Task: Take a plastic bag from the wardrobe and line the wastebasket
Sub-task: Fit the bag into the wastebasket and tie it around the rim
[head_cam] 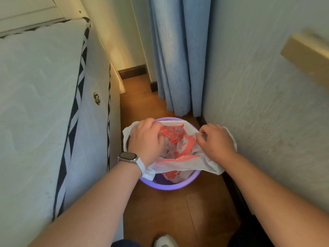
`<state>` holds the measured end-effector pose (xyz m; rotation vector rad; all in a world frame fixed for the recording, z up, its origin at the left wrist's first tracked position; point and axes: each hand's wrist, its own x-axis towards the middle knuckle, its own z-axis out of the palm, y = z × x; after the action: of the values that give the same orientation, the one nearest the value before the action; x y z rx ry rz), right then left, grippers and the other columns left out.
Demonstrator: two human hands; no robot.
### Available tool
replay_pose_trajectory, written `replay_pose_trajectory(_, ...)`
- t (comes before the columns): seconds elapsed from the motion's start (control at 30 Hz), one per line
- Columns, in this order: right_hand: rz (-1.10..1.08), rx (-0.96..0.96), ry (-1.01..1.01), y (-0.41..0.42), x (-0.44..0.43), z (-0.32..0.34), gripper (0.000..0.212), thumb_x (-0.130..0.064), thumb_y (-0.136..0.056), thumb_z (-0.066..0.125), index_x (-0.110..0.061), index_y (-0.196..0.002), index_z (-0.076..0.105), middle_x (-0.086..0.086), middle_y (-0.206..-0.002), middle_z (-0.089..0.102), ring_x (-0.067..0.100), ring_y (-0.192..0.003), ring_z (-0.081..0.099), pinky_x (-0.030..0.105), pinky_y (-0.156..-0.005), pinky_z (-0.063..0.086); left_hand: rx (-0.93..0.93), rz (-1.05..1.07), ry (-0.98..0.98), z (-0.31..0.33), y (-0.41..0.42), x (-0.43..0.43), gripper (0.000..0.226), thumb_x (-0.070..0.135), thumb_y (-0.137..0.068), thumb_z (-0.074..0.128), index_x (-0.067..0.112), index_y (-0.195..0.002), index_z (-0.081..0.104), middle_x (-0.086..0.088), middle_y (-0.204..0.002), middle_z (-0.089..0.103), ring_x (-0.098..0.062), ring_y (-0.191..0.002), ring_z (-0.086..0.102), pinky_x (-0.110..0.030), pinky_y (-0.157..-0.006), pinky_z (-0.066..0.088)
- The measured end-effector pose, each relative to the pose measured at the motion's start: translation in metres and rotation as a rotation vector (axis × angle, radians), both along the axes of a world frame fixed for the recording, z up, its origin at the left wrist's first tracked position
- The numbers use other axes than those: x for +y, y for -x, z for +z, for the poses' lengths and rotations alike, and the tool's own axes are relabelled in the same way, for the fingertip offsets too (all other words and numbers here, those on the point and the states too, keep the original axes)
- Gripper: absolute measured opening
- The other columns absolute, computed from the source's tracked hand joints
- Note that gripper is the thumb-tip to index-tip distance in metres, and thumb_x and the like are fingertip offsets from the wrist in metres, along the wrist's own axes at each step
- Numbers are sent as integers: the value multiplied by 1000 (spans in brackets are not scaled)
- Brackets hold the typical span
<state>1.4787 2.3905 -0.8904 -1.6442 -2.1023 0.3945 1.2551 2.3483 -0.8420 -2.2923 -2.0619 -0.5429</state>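
Observation:
A round purple wastebasket [170,185] stands on the wooden floor between the bed and the wall. A white plastic bag with red print [179,148] hangs inside it, its mouth spread over the far and side rim. My left hand [145,139], with a watch on the wrist, grips the bag's left edge at the rim. My right hand [216,142] pinches the bag's right edge above the right side of the rim. The near rim of the wastebasket is bare.
A mattress [44,107] with a black-and-white border fills the left side. A textured wall [267,104] runs along the right, with a wooden ledge [308,56] on it. Blue curtains [179,59] hang beyond the basket. A shoe toe [164,240] shows at the bottom.

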Motion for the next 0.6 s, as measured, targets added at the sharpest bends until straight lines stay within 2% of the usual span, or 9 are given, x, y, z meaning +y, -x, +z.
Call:
replay_pose_trajectory(0.07, -13, 17, -14, -1, 1, 0, 20, -27, -90, 63, -13, -76, 62, 6, -77, 62, 30, -77, 55, 43, -69, 45, 65, -158, 148, -13, -3, 3, 29, 22, -93, 48, 17, -117, 64, -1, -123, 61, -20, -113, 53, -34, -97, 42)
replay_pose_trajectory(0.17, -51, 34, -19, -3, 4, -4, 21, -27, -90, 61, -12, -76, 62, 7, -77, 62, 29, -78, 54, 44, -69, 46, 151, -180, 259, -33, 7, 19, 39, 30, -95, 47, 20, -131, 53, -2, -139, 51, -22, -127, 46, -38, -108, 36)
replay_pose_trajectory(0.27, -92, 48, -29, -5, 12, -10, 22, -24, -89, 61, -10, -73, 61, 10, -75, 62, 32, -77, 54, 44, -69, 45, 209, -115, 212, -52, 27, 35, 51, 35, -91, 51, 21, -139, 42, -4, -143, 44, -26, -132, 41, -43, -110, 35)
replay_pose_trajectory(0.37, -142, 67, -41, -6, 23, -18, 21, -21, -88, 62, -8, -70, 60, 12, -72, 61, 35, -73, 54, 43, -66, 45, 176, -53, 167, -65, 40, 47, 61, 36, -88, 56, 22, -144, 36, -4, -148, 39, -27, -136, 37, -46, -111, 35)
replay_pose_trajectory(0.5, -219, 103, -19, -4, 36, -29, 23, -19, -89, 61, -9, -68, 56, 13, -72, 61, 36, -73, 54, 43, -64, 43, 133, -49, 187, -74, 46, 69, 65, 38, -84, 57, 21, -143, 36, -4, -147, 40, -28, -136, 38, -46, -110, 35)
replay_pose_trajectory(0.6, -279, 168, 82, -3, 45, -37, 24, -23, -91, 60, -16, -69, 54, 10, -73, 63, 34, -72, 57, 42, -64, 47, 71, -106, 252, -81, 50, 84, 67, 36, -80, 59, 20, -142, 37, -4, -145, 43, -27, -133, 42, -46, -109, 39)
